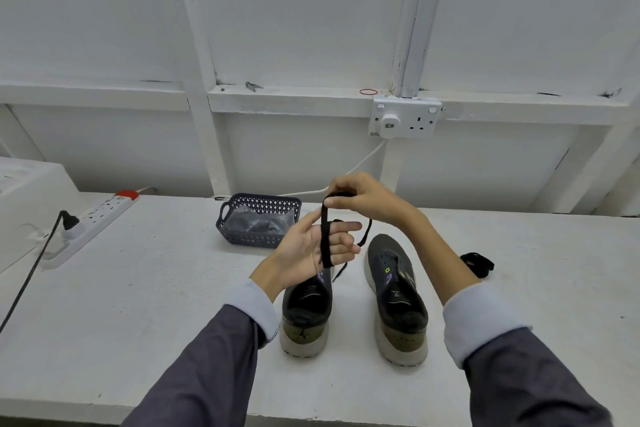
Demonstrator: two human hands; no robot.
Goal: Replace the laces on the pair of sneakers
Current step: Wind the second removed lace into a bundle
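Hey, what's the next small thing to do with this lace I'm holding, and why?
Probably wrap another turn round the left hand: the right hand pinches the black lace above its fingers, the tail hangs loose, and a bundled lace already lies by the right sneaker.

Black lace (pixel 326 236) above left sneaker (pixel 306 308)

White panelled wall (pixel 311 10) behind, w/ white uprights & a horiz. rail (pixel 294 102) across it. Dbl socket (pixel 405 118) sits on the rail right of centre, one white plug in; conduit (pixel 412 28) runs up from it, white cable (pixel 367 158) drops twd the white table (pixel 156 288). Red rubber band (pixel 368 91) lies on the rail. On table at left: white ext. strip (pixel 93 222) w/ red switch, black cord (pixel 31 274) plugged in. Light even, soft.
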